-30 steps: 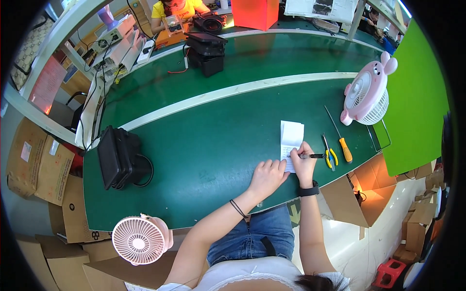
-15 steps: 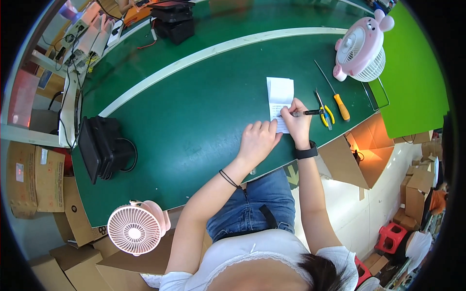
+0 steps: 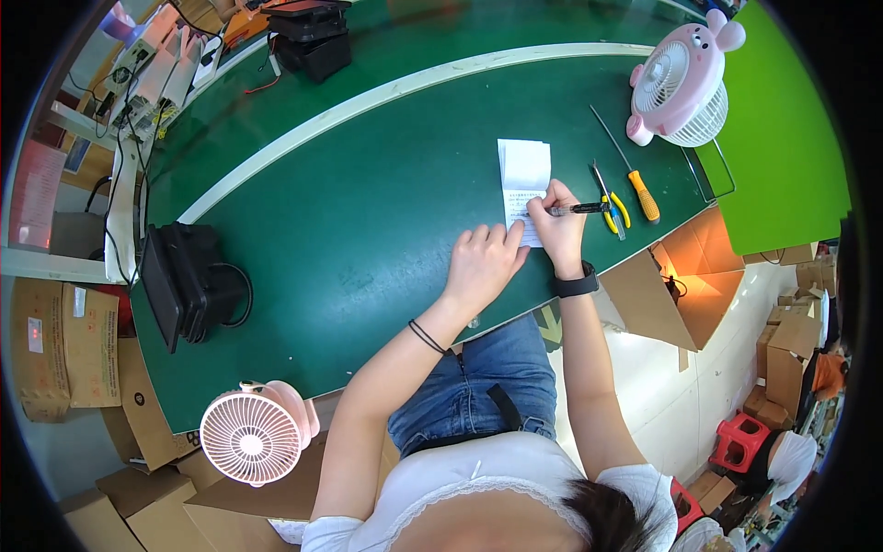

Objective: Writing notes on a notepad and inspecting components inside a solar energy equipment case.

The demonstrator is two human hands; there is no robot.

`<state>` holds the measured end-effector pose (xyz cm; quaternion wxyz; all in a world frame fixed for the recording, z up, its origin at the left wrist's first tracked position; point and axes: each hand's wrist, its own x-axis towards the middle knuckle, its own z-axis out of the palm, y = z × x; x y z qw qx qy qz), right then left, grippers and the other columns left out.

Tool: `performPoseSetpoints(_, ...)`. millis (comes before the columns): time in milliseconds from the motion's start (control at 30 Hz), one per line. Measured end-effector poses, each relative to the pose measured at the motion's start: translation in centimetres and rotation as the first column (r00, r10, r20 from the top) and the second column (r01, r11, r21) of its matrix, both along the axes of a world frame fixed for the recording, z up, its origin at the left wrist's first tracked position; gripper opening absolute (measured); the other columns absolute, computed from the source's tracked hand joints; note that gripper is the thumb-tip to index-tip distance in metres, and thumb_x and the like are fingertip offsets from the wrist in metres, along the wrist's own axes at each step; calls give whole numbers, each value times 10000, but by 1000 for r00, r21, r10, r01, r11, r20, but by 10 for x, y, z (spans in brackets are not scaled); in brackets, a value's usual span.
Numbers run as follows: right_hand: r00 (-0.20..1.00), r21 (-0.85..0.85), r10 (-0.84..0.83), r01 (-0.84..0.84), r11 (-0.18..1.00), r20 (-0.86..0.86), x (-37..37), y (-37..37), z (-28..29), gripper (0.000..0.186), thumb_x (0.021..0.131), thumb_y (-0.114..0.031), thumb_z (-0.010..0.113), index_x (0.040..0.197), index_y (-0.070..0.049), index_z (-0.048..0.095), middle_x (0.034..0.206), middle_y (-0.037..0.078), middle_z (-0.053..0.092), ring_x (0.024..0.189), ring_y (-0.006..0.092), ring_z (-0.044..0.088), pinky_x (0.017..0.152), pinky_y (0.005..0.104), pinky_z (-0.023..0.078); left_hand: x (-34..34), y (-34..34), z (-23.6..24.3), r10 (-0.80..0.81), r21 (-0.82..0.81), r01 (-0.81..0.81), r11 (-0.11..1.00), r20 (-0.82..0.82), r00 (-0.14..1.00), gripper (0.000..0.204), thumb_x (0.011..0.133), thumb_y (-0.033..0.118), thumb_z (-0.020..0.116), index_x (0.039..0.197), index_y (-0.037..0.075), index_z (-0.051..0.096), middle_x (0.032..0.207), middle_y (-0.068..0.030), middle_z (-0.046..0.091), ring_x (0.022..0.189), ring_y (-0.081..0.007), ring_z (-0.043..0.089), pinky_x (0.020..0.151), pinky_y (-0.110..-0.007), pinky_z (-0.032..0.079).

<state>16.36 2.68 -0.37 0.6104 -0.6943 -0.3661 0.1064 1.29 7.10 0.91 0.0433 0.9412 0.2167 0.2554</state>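
Observation:
A small white notepad lies on the green table, its top page flipped up and handwriting on the lower page. My right hand rests on the page's right side, fingers closed around a dark pen whose tip is at the paper. Fingers stretched out, my left hand lies flat by the notepad's lower left edge, fingertips on the paper. Right of my right hand are yellow-handled pliers beside a slim tool partly overlapped by them. Farther right lies a long screwdriver with an orange handle.
A pink fan with animal ears stands at the far right. Another pink fan sits by the near left edge. Black devices stand at left, and an open cardboard box is below the right edge. A white strip crosses the table.
The whole view has shifted slightly, so things on the table appear a little up and left. The pen stays at the page with my right hand around it; my left hand keeps its place.

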Motion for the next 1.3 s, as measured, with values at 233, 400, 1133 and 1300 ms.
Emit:
performPoseSetpoints(233,997,28,-72,72,997,-26,0,1,0,263,768,1,633,667,-40,393,591,-23,368,580,42,347,492,242,307,1,0,-2,0,-5,0,1000,7,1000,369,797,329,719,1111,145,661,735,-6,561,678,-172,591,582,-327,458)
performPoseSetpoints(400,998,12,-55,55,998,31,0,0,0,263,765,-3,635,663,-34,395,588,-16,377,576,45,356,490,247,316,1,0,-2,-2,-4,2,1000,10,1000,360,799,323,718,1108,145,661,740,-4,562,685,-172,592,586,-324,458)
performPoseSetpoints(1133,999,61,-45,45,997,4,7,7,-3,249,772,23,607,666,-34,389,593,-16,359,597,52,334,501,253,300,2,5,1,-5,11,4,1000,23,1000,354,795,310,722,1098,139,656,755,-16,574,705,-179,602,609,-328,468)
performPoseSetpoints(1300,998,50,-49,47,998,41,3,0,-5,244,760,64,586,686,-37,377,643,-18,337,624,63,336,526,249,305,-1,-2,-6,-17,-13,17,1000,21,1000,354,818,311,698,1131,159,636,767,-22,563,723,-199,595,612,-349,462)
